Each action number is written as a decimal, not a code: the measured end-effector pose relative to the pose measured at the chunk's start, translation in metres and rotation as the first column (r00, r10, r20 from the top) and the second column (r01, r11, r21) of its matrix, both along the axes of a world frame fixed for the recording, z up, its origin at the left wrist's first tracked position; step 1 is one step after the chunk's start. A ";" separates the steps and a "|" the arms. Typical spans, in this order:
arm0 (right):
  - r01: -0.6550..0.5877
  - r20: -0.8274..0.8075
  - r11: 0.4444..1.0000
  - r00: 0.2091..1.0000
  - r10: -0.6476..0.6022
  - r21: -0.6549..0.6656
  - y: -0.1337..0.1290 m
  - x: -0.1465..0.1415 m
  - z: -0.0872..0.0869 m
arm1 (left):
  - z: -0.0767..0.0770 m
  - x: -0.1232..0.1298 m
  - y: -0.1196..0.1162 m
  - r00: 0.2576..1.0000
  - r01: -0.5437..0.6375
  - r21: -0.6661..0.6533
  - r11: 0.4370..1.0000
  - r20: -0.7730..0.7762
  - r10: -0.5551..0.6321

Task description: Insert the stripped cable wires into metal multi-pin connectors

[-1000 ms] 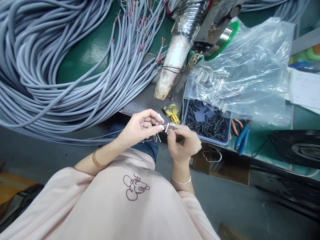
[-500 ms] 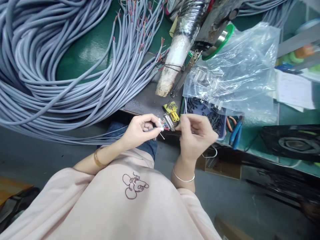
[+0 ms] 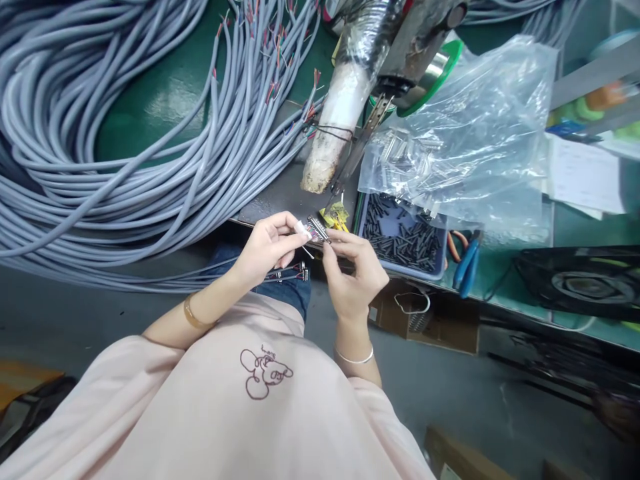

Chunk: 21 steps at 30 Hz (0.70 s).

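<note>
Right hand (image 3: 355, 270) drawn in; connector steadied

The right hand has shifted left, unmasking the bin (image 3: 413, 271) of black tubing pieces. Its thumb and fingertips pinch the right end of the multi-pin connector (image 3: 319, 229), which sits at the near edge of the counter (image 3: 155, 93). The left hand (image 3: 267, 247) grips the coloured wires (image 3: 312, 234) beside it. In judgement, the wired connector is now supported from both sides.

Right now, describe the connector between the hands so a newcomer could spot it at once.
From the big grey cable bundle, upper left, look right and down to the left hand and right hand. Between them is the metallic connector with coloured wires. Unlike the lower connectors over the jeans, it is hand-held.
</note>
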State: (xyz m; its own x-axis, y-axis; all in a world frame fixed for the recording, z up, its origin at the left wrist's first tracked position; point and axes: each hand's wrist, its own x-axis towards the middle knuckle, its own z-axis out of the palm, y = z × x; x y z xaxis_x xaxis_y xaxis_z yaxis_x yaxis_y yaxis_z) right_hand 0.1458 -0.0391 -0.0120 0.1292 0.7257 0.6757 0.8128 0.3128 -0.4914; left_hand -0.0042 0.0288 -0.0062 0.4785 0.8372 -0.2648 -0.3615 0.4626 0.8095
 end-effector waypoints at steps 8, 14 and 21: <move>-0.014 -0.117 1.000 0.993 0.014 0.000 0.004 -0.004 0.001 | 0.003 -0.004 0.005 0.980 0.089 -0.132 0.987 0.187 -0.064; -0.023 -0.066 0.998 0.997 0.028 0.066 0.002 -0.006 0.003 | -0.002 -0.003 0.003 0.974 0.094 -0.098 0.991 0.214 -0.071; 0.002 0.009 0.996 1.000 -0.002 0.094 0.000 -0.006 0.002 | -0.007 -0.006 0.003 0.976 0.097 0.001 0.995 0.194 -0.096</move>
